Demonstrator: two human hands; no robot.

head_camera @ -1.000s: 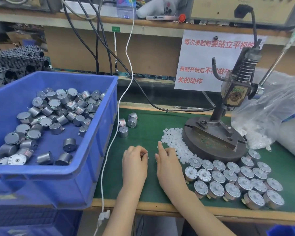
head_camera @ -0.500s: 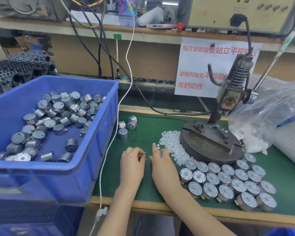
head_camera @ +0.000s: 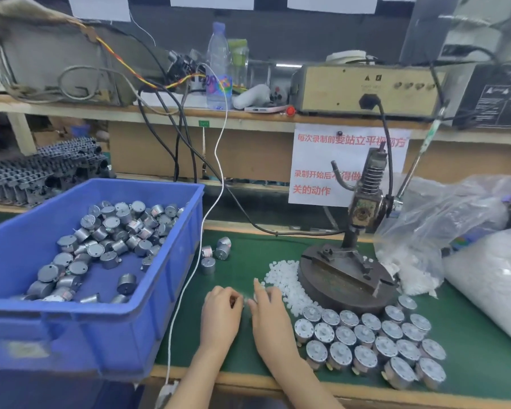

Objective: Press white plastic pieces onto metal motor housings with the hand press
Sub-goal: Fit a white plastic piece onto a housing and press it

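My left hand [head_camera: 221, 315] rests on the green mat [head_camera: 242, 255] with its fingers curled round a small grey motor housing [head_camera: 238, 301], mostly hidden. My right hand [head_camera: 270, 317] lies right beside it, thumb tip close to the left fingers and index finger raised. Its other fingertips reach the heap of white plastic pieces [head_camera: 283, 278]; whether they pinch one is hidden. The hand press [head_camera: 363, 208] stands behind on its round base [head_camera: 341, 280], lever up. Several motor housings with white pieces fitted [head_camera: 366, 340] stand in rows at the right.
A blue bin [head_camera: 171, 278] of loose motor housings [head_camera: 112, 237] fills the left. Three loose housings [head_camera: 216, 255] lie beside it, and a white cable [head_camera: 195, 267] hangs across the mat. Clear bags of white pieces [head_camera: 443, 231] sit at the right.
Both hands keep nearly the same pose, close together by the white heap. The head view has tilted upward, so more of the shelf shows.
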